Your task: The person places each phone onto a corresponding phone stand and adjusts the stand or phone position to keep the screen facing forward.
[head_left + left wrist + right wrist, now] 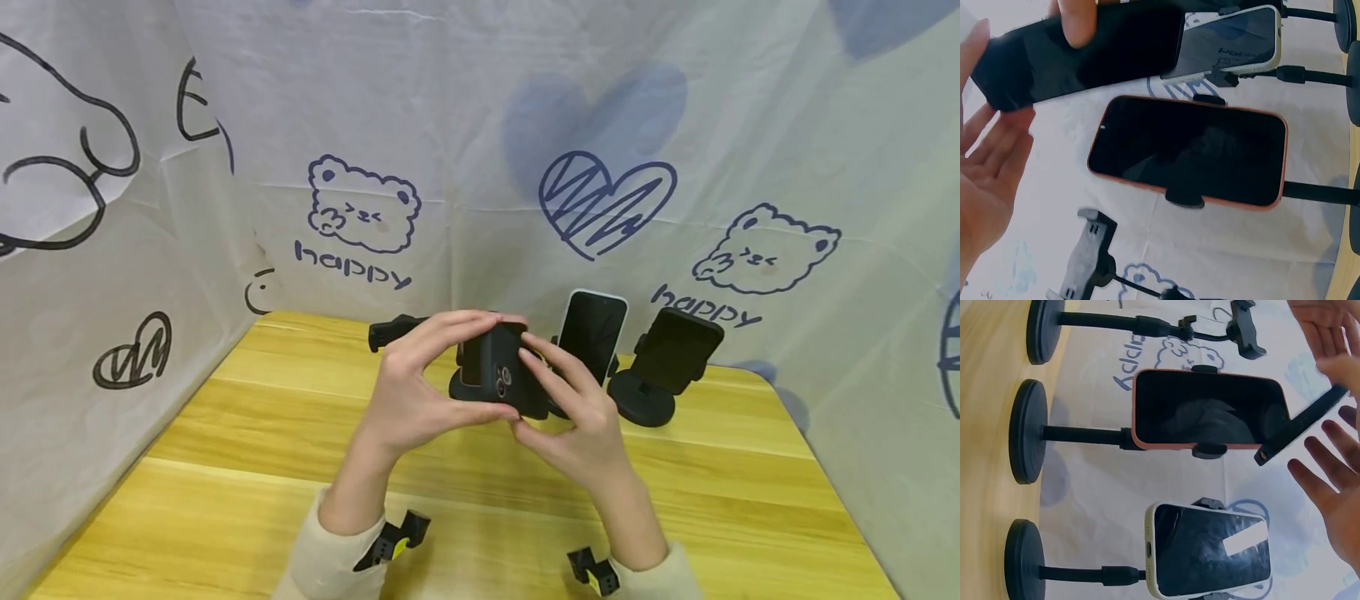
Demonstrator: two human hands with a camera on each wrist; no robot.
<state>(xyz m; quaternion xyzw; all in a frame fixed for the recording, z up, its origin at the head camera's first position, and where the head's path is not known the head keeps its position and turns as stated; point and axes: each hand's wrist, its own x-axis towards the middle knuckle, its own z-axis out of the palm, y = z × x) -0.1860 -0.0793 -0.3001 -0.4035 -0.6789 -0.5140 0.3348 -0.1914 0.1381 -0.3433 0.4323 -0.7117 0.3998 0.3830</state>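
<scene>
Both hands hold a black smartphone (531,390) above the table, its small camera lenses visible in the head view. My left hand (420,392) grips one side, fingers over the top and thumb underneath. On the opposite side, my right hand (581,417) pinches it between fingers and thumb. In the right wrist view the dark phone (1304,425) appears nearly edge-on beside the right hand (1344,500). Just behind is a pink-edged phone (1188,153) clamped in a black stand. An unoccupied phone clamp (1090,253) stands to its left, partly behind my left hand in the head view.
To the right, a white-cased phone (592,333) and another dark phone (677,350) sit in stands with round black bases (641,404). The stands line the back of the wooden table (480,500), close to a printed white cloth (480,167).
</scene>
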